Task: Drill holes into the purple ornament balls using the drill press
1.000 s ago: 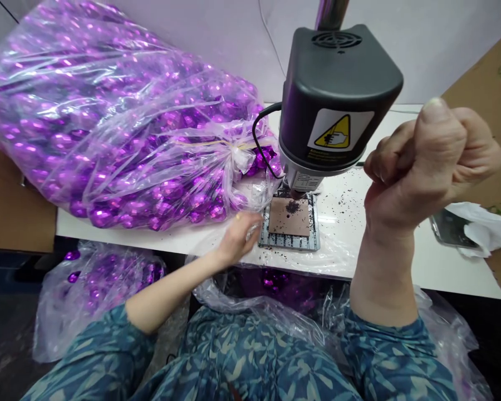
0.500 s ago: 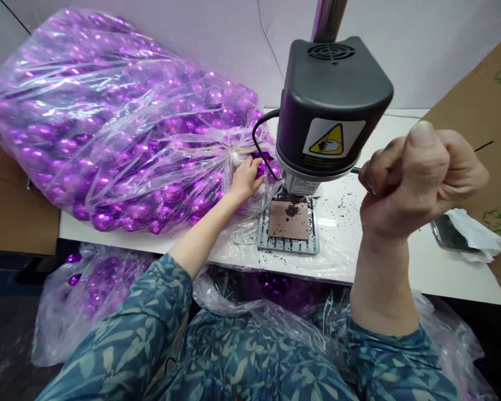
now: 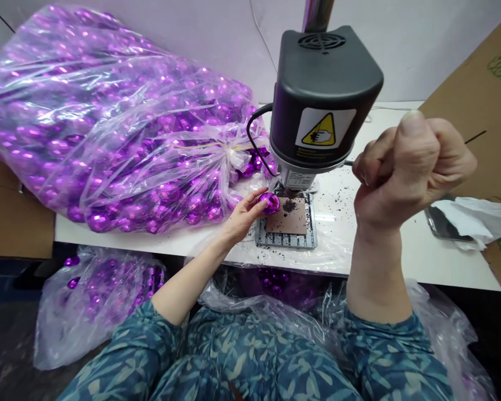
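Observation:
My left hand point(image 3: 245, 214) pinches a shiny purple faceted ball point(image 3: 270, 204) between fingers and thumb. The ball is over the left edge of a brown board point(image 3: 290, 218), which lies on a slotted metal base point(image 3: 292, 241). Above them stands a black bench drill press point(image 3: 328, 94) with a yellow warning label; its bit is mostly hidden. To its right, my right hand point(image 3: 411, 167) is closed in a raised fist around the press's lever point(image 3: 349, 163), whose thin rod shows at the fingers. Most of the lever's grip is hidden.
A big clear bag point(image 3: 121, 128) of purple balls fills the table's left, its neck beside the press. Dark shavings litter the white table point(image 3: 438, 267). At right are a phone-like dark object point(image 3: 445, 224), white tissue point(image 3: 480, 217) and cardboard point(image 3: 471, 89). Another bag point(image 3: 96, 301) hangs below.
My left hand has come away from the bag's neck, toward me, and now holds a purple ball at the board. My right fist keeps its grip. The view has shifted slightly.

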Motion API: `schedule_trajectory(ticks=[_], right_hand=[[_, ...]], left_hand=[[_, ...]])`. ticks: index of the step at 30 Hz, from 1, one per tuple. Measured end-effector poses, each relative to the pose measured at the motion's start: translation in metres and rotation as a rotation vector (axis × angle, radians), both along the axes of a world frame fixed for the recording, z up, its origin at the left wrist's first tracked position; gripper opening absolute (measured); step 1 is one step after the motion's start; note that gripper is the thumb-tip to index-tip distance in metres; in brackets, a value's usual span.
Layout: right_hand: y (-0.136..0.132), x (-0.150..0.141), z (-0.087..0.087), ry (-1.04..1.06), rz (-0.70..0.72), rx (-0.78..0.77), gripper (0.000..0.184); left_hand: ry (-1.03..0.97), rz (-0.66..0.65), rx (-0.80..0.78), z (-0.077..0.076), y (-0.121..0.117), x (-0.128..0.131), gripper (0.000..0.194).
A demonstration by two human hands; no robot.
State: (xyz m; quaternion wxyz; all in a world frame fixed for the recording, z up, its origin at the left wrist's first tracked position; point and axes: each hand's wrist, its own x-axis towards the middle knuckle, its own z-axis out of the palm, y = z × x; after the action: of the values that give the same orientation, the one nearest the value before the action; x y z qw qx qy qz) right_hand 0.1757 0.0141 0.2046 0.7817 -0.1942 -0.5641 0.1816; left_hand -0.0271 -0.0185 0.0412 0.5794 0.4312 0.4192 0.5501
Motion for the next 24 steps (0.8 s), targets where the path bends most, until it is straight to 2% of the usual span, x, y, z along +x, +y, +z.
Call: schedule_trajectory(ticks=[5,8,17,24], right_hand=[[-0.001,0.001,-0.002,-0.017,0.007,-0.009,0.054],[-0.002,0.001,-0.002,-0.018,0.003,-0.007,0.054],[-0.003,-0.002,-0.003,-0.005,0.001,0.028,0.054],[-0.004,-0.002,-0.003,-0.023,-0.011,0.006,0.056]], left_hand=[[0.197,0.025,0.097,-0.025,0.011,0.010,0.072],[0.305,0.028,0.158,-0.034,0.016,0.014,0.071],[0.620,0.037,0.448,-0.037,0.016,0.029,0.055],[0.618,0.003,0.430,-0.044,0.013,0.037,0.060]])
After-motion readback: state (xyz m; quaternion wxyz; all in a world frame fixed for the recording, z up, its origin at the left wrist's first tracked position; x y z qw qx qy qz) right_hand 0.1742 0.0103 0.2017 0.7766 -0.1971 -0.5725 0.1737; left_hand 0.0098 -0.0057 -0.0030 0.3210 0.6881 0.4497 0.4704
